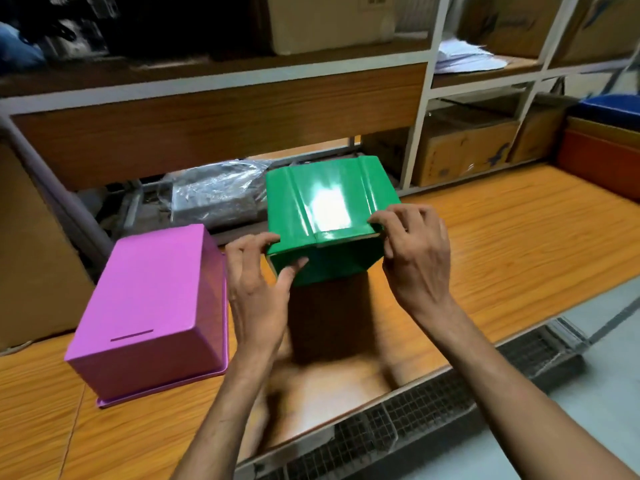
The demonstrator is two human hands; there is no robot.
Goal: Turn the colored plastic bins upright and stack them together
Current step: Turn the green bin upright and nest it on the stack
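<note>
A green plastic bin (325, 199) is held above the wooden table (502, 244), tipped on its side with its open mouth facing me. My left hand (258, 289) grips its near left rim, thumb inside the opening. Its near right rim is held by my right hand (415, 251). A purple bin (152, 306) rests upside down on the table to the left, its rim flat on the wood and its bottom face up. The purple bin sits just beside my left hand, apart from the green one.
Behind the bins a wooden shelf unit (221, 126) overhangs a plastic-wrapped bundle (218, 192). Cardboard boxes (460, 154) fill the shelves at right, and blue and orange bins (602, 147) stand at the far right. A wire mesh rack (433, 417) lies below the table's near edge.
</note>
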